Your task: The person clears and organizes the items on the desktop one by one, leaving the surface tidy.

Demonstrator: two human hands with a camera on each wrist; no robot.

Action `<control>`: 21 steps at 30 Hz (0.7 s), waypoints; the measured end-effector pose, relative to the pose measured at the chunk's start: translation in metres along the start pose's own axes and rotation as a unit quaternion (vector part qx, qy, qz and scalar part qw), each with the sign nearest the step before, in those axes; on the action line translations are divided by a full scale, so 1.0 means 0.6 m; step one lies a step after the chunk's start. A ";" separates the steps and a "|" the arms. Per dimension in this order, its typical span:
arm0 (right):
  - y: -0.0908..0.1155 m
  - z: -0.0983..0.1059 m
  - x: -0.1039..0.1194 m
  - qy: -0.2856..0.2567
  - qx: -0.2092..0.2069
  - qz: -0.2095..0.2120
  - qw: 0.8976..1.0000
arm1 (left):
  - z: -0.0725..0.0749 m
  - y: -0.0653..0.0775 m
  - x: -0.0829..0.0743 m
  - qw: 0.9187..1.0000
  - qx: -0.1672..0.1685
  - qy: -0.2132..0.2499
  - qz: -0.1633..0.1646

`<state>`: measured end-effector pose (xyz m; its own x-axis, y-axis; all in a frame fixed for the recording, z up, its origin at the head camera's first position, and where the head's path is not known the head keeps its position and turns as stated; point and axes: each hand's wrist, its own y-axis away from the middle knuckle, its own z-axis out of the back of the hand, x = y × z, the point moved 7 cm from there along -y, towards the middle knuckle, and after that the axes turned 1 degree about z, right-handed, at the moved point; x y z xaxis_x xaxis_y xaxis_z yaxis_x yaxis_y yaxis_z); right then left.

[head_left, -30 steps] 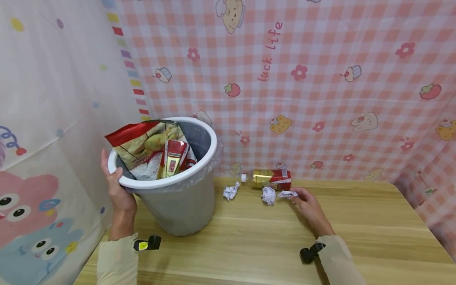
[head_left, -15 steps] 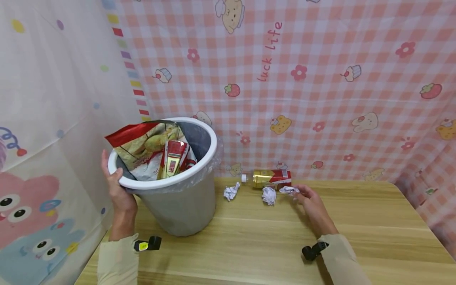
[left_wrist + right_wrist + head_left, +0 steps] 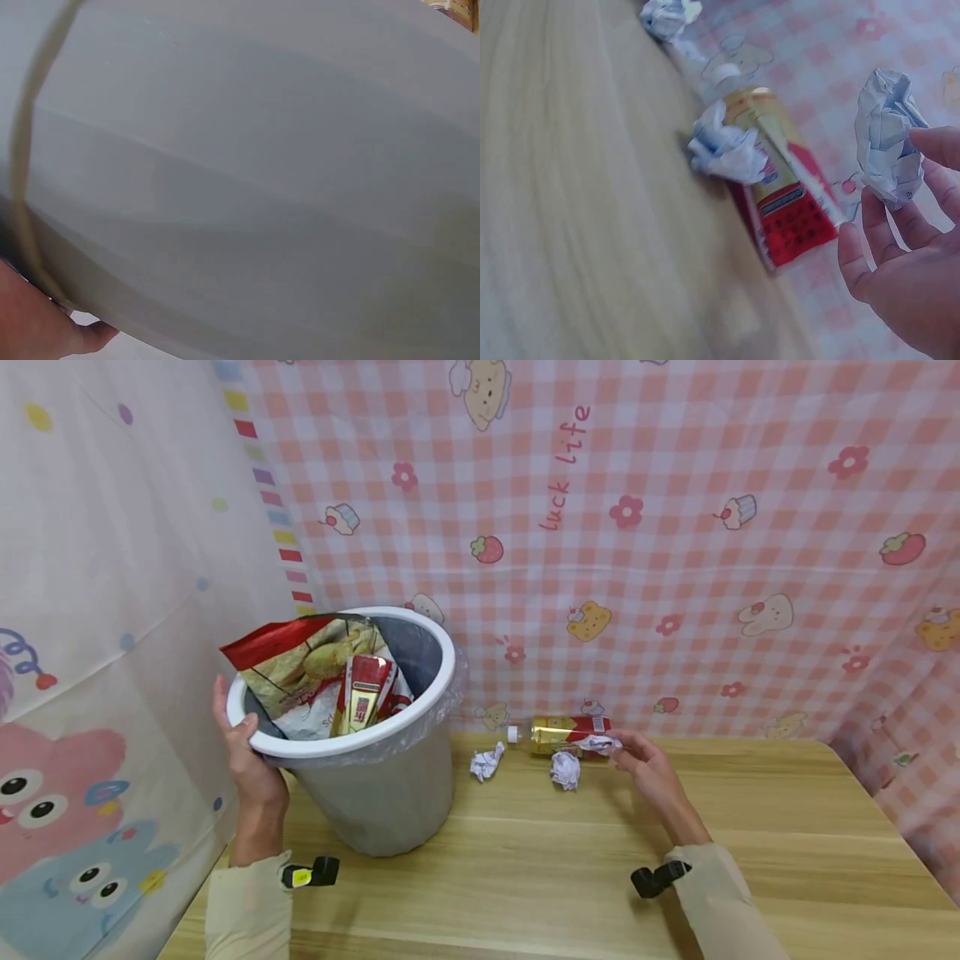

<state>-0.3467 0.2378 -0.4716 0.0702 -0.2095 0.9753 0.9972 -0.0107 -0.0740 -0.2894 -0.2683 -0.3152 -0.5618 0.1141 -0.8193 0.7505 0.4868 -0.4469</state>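
At the left of the head view, my left hand [image 3: 253, 768] grips the white rim of a grey trash can [image 3: 397, 802], thumb over the edge. The left wrist view is mostly filled by the can's grey side. Inside the can lie a red and yellow snack bag [image 3: 285, 664] and a red-gold carton [image 3: 363, 693]. My right hand [image 3: 656, 777] pinches a crumpled paper ball [image 3: 889, 139] between thumb and fingertips, raised in front of a bottle. That bottle [image 3: 553, 735], with gold-red label and white cap, lies on its side. Two more paper balls rest nearby, one crumpled ball [image 3: 566, 771] in front of it.
The other paper ball [image 3: 487, 762] lies between the can and the bottle. A wooden table [image 3: 555, 877] carries everything. Behind it hangs a pink checked cloth [image 3: 675, 568], and a white patterned cloth [image 3: 150, 635] hangs at the left.
My right hand has lifted the paper ball off the table, up and slightly left, so it now overlaps the bottle. The left hand and trash can stay in place.
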 end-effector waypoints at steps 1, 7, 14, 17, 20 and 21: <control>0.000 -0.001 0.005 -0.004 0.002 0.002 1.000 | 0.000 0.000 0.000 1.000 0.000 0.002 -0.001; -0.001 -0.003 0.032 -0.021 0.011 0.017 1.000 | -0.002 0.000 -0.001 1.000 0.000 0.007 0.002; -0.004 -0.004 0.058 -0.030 0.012 0.035 0.999 | -0.001 0.001 0.001 1.000 0.003 0.002 0.005; -0.006 -0.006 0.068 -0.034 0.015 0.039 0.999 | 0.001 0.001 0.002 1.000 0.004 -0.003 0.005; -0.007 -0.007 0.078 -0.025 0.015 0.033 0.999 | 0.001 0.001 0.003 1.000 0.006 -0.006 0.004; -0.007 -0.008 0.081 -0.022 0.016 0.032 0.999 | 0.001 0.001 0.002 1.000 0.006 -0.006 0.004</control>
<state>-0.3476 0.2231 -0.4246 0.1347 -0.1657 0.9769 0.9908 0.0323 -0.1312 -0.2895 -0.2685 -0.3169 -0.5514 0.1070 -0.8274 0.7595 0.4747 -0.4448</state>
